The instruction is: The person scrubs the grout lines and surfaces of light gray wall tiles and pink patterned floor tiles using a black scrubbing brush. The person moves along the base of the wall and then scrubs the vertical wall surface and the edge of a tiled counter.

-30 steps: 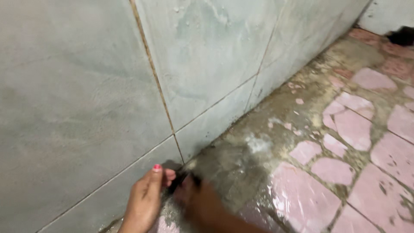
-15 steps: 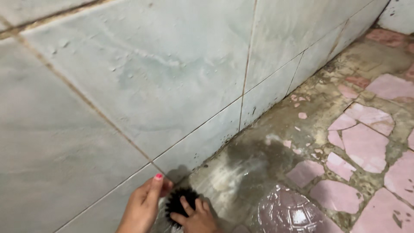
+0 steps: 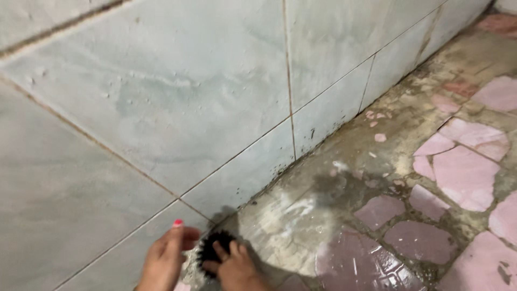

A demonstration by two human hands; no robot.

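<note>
At the bottom edge of the view, two bare hands work low down where a tiled wall meets the floor. The right hand (image 3: 234, 269) presses down on a round black scrub brush (image 3: 214, 257) with stiff bristles sticking out all around; its fingers lie curled over the top of the brush, grasping it. The brush sits on the wet floor right at the foot of the wall. The left hand (image 3: 164, 257) is just beside the brush, on its wall side, fingers loose and holding nothing, the thumb with a pink-painted nail pointing up against the lowest wall tile.

Just beyond the hands, the concrete strip (image 3: 301, 215) along the wall is wet and grey, with whitish foamy smears. Dark grime lines the joint between wall and floor. To the right, the floor (image 3: 463, 172) is paved with irregular pink stone pieces set in rough grey mortar, the nearest ones shiny with water.

The wall (image 3: 188, 91) fills the upper left: large pale grey-green tiles with brownish grout lines, running away toward the upper right corner.
</note>
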